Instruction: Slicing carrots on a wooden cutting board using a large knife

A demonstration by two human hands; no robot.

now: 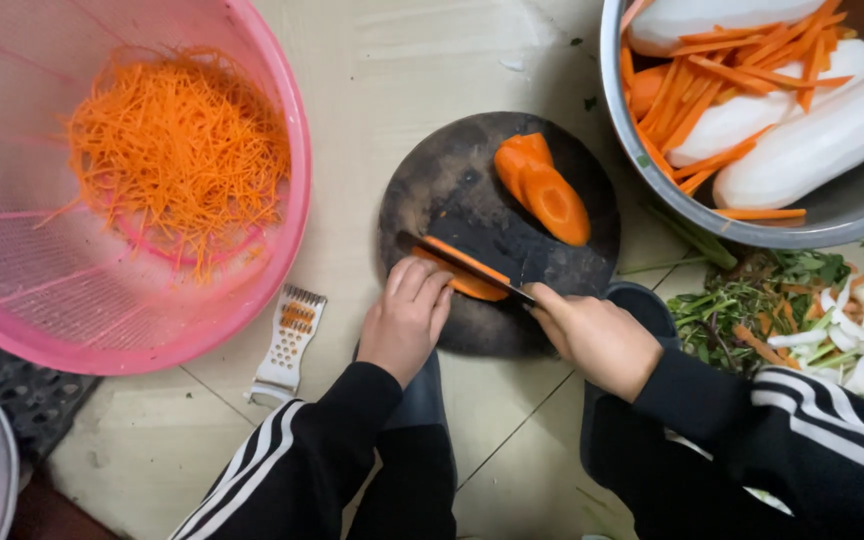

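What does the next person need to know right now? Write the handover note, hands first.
Left hand: fingers pin a carrot slice to the round dark cutting board.
Right hand: grips the knife, blade over that slice.
Done: shredded carrot heaped in the pink basket.
Left: two carrot slabs on the board; carrot strips and peeled white radishes in the steel bowl.

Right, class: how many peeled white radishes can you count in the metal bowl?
3: one at the bowl's top edge, one in the middle, one lower right. Carrot strips may hide more.
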